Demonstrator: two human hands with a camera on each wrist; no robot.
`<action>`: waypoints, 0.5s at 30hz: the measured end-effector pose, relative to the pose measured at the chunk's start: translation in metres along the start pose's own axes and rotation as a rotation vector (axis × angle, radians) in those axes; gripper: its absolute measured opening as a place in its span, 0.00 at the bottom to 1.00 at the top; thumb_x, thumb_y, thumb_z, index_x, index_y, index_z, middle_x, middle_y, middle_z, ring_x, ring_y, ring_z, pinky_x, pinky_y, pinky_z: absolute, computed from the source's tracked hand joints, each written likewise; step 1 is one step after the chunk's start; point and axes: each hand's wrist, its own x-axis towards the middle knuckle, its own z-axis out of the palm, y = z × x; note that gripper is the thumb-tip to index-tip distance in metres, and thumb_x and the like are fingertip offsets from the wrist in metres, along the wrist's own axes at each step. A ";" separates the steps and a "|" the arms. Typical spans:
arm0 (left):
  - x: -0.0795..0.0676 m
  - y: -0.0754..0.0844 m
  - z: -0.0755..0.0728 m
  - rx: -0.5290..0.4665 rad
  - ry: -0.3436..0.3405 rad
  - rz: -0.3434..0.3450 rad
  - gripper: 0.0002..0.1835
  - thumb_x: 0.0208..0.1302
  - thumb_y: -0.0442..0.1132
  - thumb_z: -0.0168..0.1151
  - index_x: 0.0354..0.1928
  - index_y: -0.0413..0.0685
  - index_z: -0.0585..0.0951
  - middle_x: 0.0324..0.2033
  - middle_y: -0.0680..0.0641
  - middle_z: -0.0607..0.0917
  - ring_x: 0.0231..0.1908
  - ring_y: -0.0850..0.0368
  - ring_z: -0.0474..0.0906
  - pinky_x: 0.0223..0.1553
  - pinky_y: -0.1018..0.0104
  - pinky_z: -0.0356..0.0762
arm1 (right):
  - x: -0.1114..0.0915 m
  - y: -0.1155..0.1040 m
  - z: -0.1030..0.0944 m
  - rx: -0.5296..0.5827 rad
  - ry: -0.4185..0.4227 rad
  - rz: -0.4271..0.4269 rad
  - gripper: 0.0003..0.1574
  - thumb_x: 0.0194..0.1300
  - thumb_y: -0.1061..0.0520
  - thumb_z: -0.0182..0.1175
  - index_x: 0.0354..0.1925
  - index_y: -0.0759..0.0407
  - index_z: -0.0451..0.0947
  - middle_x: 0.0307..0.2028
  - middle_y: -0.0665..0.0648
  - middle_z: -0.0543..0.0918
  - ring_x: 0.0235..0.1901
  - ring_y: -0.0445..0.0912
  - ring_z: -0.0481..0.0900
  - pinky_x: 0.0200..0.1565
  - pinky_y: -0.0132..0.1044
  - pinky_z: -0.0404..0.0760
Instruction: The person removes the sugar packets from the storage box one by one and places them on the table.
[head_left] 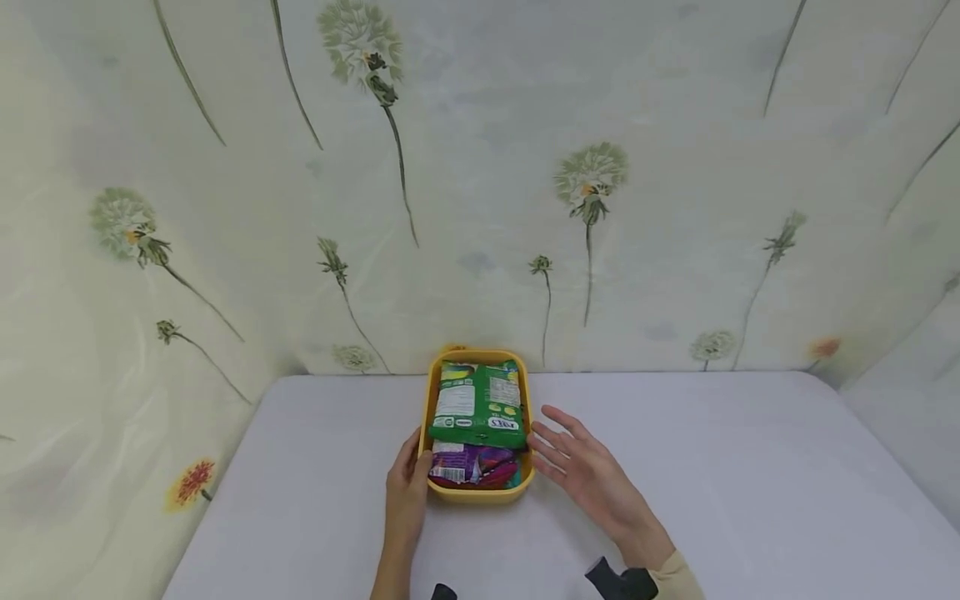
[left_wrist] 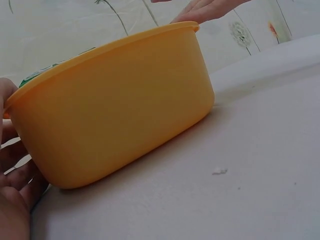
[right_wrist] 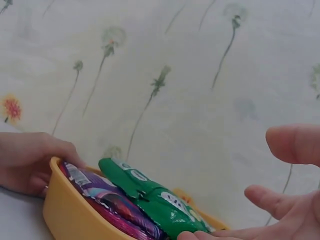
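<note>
A yellow plastic tub (head_left: 480, 497) sits on the white table, filled with snack packets. On top lies a green packet (head_left: 480, 408) with white print; a purple packet (head_left: 465, 463) shows below it at the near end. My left hand (head_left: 406, 492) grips the tub's left side, thumb at the rim and fingers along the outer wall, as the left wrist view shows on the yellow wall (left_wrist: 115, 110). My right hand (head_left: 596, 483) is beside the right rim with fingers spread and straight, fingertips right at the edge. In the right wrist view its thumb and fingers (right_wrist: 272, 202) stand apart.
The white table (head_left: 712, 475) spreads to both sides of the tub. Behind it hangs a pale cloth (head_left: 480, 208) printed with dandelions, close to the tub's far end. A small white speck (left_wrist: 219, 171) lies on the tabletop.
</note>
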 end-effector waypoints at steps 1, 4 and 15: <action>0.000 0.000 0.001 -0.003 -0.003 0.004 0.26 0.68 0.53 0.50 0.66 0.60 0.66 0.67 0.51 0.69 0.68 0.54 0.63 0.64 0.60 0.66 | 0.001 -0.001 0.002 -0.003 0.017 0.009 0.34 0.76 0.49 0.34 0.74 0.54 0.38 0.74 0.64 0.43 0.73 0.59 0.44 0.66 0.40 0.66; 0.001 0.000 0.003 -0.015 -0.011 0.011 0.25 0.68 0.53 0.50 0.66 0.60 0.67 0.66 0.51 0.69 0.67 0.54 0.64 0.64 0.61 0.66 | 0.004 -0.003 0.007 -0.023 0.063 0.021 0.35 0.76 0.49 0.35 0.73 0.55 0.38 0.74 0.63 0.44 0.73 0.58 0.47 0.67 0.40 0.65; 0.000 0.003 0.000 -0.006 0.017 -0.006 0.23 0.68 0.48 0.51 0.64 0.55 0.69 0.65 0.50 0.71 0.66 0.53 0.66 0.64 0.58 0.66 | 0.025 -0.006 0.015 -0.030 0.118 0.084 0.35 0.74 0.47 0.39 0.72 0.59 0.44 0.71 0.63 0.52 0.66 0.52 0.59 0.57 0.32 0.73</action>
